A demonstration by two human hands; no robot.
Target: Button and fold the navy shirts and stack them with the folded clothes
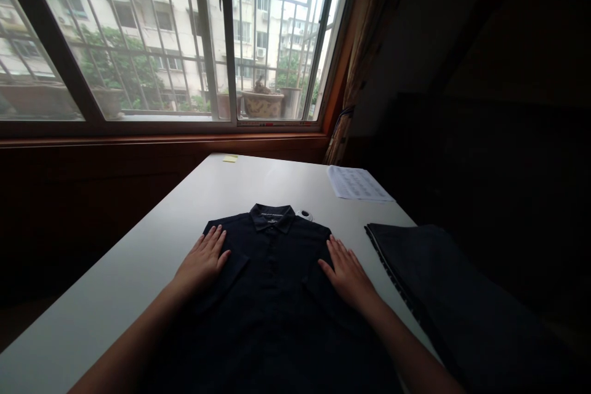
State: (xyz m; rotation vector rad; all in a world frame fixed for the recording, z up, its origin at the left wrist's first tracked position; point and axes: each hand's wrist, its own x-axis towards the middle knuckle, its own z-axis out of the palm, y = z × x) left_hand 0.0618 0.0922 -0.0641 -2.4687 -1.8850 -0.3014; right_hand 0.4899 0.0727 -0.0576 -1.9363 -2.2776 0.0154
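Downward, the dark shirt [272, 286] under both flattened hands [207, 255] [347, 271] dims, its hem out of view.

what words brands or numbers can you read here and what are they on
No text can be read.
Shirt: collar label, too small and blurred.
Papers: print, too small and blurred.
Window frame: strip with red marks, too small.
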